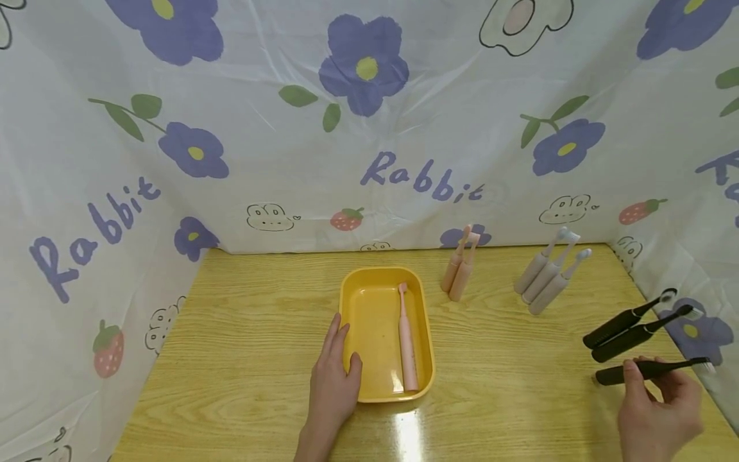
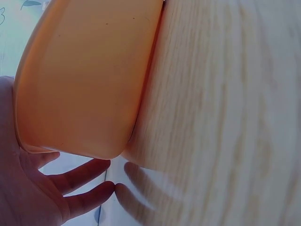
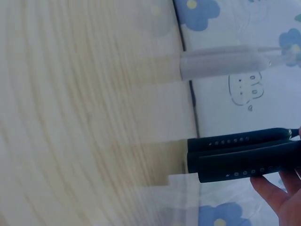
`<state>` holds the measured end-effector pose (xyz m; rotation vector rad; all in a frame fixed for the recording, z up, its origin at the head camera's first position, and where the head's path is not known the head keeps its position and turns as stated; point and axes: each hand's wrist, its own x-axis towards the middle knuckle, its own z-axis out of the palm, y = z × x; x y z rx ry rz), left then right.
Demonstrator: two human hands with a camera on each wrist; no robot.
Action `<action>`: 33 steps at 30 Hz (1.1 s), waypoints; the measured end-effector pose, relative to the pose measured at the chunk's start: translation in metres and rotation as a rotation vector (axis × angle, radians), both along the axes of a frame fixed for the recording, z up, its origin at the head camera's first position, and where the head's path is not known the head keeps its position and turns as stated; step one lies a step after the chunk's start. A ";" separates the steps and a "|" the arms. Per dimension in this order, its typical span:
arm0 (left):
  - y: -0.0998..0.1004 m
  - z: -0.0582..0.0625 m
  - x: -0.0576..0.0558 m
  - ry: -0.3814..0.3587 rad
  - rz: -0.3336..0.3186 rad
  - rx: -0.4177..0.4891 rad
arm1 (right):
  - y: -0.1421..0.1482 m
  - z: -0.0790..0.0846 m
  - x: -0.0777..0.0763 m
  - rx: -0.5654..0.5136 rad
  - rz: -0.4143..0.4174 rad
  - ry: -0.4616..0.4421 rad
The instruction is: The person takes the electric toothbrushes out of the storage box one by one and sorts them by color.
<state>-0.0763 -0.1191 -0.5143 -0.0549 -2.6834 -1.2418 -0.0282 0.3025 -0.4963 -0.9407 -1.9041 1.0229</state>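
My left hand (image 1: pixel 333 388) rests at the left rim of a yellow tray (image 1: pixel 371 340); its thumb reaches over the rim, the other fingers extend along the outer wall. Inside the tray, along its right side, lies a pink electric toothbrush (image 1: pixel 407 350). At the right, my right hand (image 1: pixel 661 410) pinches the handle of a black electric toothbrush (image 1: pixel 609 374) between thumb and fingers. Two more black electric toothbrushes (image 1: pixel 620 343) stand just behind it. In the right wrist view, the held toothbrush (image 3: pixel 235 165) overlaps another black handle (image 3: pixel 225 140).
Two peach electric toothbrushes (image 1: pixel 460 276) stand behind the tray's right side. Three light grey electric toothbrushes (image 1: pixel 545 282) stand farther right. All are on a wood-grain table (image 1: pixel 254 333), enclosed at the back and sides by a printed cloth (image 1: pixel 277 160).
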 end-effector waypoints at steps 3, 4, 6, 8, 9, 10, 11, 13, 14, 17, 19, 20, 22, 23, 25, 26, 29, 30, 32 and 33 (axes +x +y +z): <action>0.000 0.000 0.000 -0.001 -0.002 0.005 | 0.006 -0.003 -0.002 -0.006 -0.022 -0.010; 0.000 0.000 0.000 -0.001 -0.002 0.006 | 0.008 -0.004 -0.004 0.002 -0.022 -0.013; -0.001 0.000 0.000 -0.001 0.000 0.007 | 0.010 -0.006 -0.007 0.024 -0.014 -0.005; -0.001 0.000 0.000 -0.001 0.000 0.006 | 0.012 -0.008 -0.009 0.041 -0.001 0.001; -0.001 0.000 0.000 -0.001 0.000 0.005 | 0.013 -0.009 -0.011 0.055 0.005 0.002; -0.001 0.000 0.000 0.003 0.001 0.001 | 0.013 -0.009 -0.012 0.066 0.006 0.003; -0.001 0.000 0.000 0.006 0.002 -0.004 | 0.014 -0.010 -0.013 0.071 0.003 0.003; -0.001 0.000 0.000 0.011 0.000 -0.009 | 0.015 -0.009 -0.016 0.071 -0.008 -0.003; -0.001 0.000 0.000 0.014 0.001 -0.011 | 0.015 -0.009 -0.017 0.070 -0.017 -0.007; -0.001 0.000 0.000 0.018 0.003 -0.014 | 0.016 -0.008 -0.020 0.060 -0.032 -0.011; -0.001 0.000 0.000 0.019 0.006 -0.014 | 0.018 -0.007 -0.022 0.061 -0.028 0.000; -0.001 0.000 0.000 0.019 0.007 -0.014 | 0.018 -0.007 -0.023 0.061 -0.023 0.007; -0.001 0.000 0.000 0.023 0.007 -0.014 | 0.020 -0.006 -0.025 0.071 -0.011 0.017; -0.001 0.000 0.000 0.024 0.008 -0.015 | 0.021 -0.006 -0.026 0.073 -0.003 0.025; -0.001 -0.001 0.000 0.032 0.007 -0.019 | 0.022 -0.005 -0.027 0.082 0.012 0.031; -0.001 -0.001 0.000 0.036 0.006 -0.022 | 0.023 -0.005 -0.027 0.081 0.018 0.028; -0.001 -0.002 0.000 0.038 0.004 -0.021 | 0.024 -0.004 -0.027 0.082 0.031 0.014; -0.001 -0.002 0.000 0.039 0.003 -0.020 | 0.024 -0.004 -0.027 0.080 0.032 0.005; -0.001 -0.002 0.000 0.041 0.002 -0.017 | 0.024 -0.004 -0.027 0.063 0.033 -0.016; -0.001 -0.001 0.000 0.040 0.001 -0.014 | 0.023 -0.004 -0.026 0.051 0.030 -0.026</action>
